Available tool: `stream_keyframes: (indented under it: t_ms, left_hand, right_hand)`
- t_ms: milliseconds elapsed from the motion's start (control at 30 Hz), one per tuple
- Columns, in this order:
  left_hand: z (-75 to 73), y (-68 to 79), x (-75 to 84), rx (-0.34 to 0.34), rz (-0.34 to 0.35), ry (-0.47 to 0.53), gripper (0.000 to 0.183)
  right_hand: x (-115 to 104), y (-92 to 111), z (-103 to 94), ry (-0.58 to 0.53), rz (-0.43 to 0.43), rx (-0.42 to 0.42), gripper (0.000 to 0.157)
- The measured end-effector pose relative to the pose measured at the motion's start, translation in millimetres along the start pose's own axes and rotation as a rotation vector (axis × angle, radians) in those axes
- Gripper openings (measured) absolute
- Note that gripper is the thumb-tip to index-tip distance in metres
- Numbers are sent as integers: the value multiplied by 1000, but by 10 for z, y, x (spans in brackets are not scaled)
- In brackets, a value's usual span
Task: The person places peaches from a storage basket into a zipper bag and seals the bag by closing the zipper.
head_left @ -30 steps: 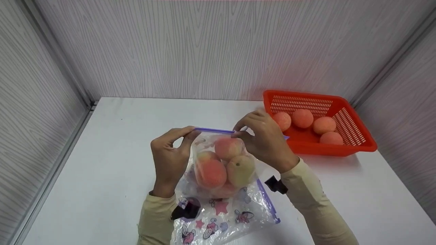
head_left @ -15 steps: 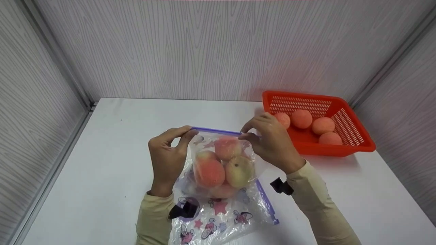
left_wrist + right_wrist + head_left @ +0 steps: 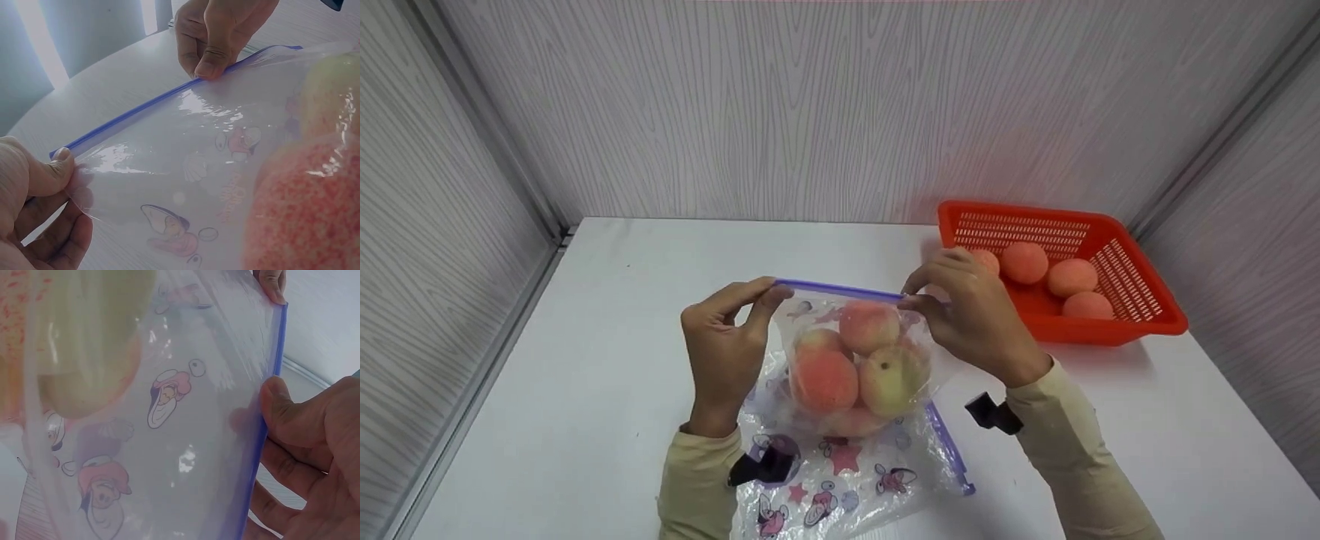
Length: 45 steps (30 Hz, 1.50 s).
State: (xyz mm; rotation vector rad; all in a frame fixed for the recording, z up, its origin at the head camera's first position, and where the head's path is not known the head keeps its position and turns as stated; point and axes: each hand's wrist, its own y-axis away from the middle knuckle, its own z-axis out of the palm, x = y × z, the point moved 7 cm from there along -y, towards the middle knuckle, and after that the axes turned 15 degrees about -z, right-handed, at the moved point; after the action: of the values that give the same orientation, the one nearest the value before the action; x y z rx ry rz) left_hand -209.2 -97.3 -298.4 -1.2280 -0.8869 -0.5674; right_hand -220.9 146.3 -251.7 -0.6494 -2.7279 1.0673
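Clear plastic zip bag with cartoon print [image 3: 146, 174]: one, your landmark, raised by its top edge between your two hands over the white worktop [image 3: 607, 337].
Contents: several round peaches, red to yellow-green [image 3: 826, 381], massed below the bag's straight purple seal strip [image 3: 840, 289].
Your left hand [image 3: 727, 352]: at the bag's upper left corner, thumb and fingers brought together on the strip's end.
Your right hand [image 3: 975, 315]: at the bag's top edge, towards its right, thumb and fingers pinching the strip; a length of strip runs past them to the bag's right corner.
Second clear plastic bag with pink stars and a purple edge [image 3: 866, 499]: flat, under and in front of the filled bag; whether the two touch cannot be told.
Red slotted plastic basket [image 3: 1080, 331]: beyond the filled bag and to its right, with four coral round fruits [image 3: 1024, 262] in sight.
Step in hand, as judged: pressing the strip together along the bag's top. Whether the stretch between your hands is sealed cannot be told.
Handling notes: anchor the left corner and hold the strip taut, since slack film probably buckles under the thumb. Press firmly in short overlapping pinches towards the bag's right corner, finishing on the very end. Let the fruit hang low; its weight could pull the seal apart.
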Motion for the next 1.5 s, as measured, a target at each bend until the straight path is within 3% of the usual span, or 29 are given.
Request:
stream_keyframes:
  t_ms: [267, 1100, 1500]
  left_hand:
    - [23, 0, -15, -7, 1, 6, 11]
    - [-7, -31, -75, 19, -19, 19, 12]
    - [-68, -49, -75, 23, -39, 17, 11]
  right_hand:
    - [17, 62, -60, 13, -9, -11, 11]
    - [177, 331, -237, -4, 125, -31, 15]
    - [220, 452, -346, 0, 89, -10, 20]
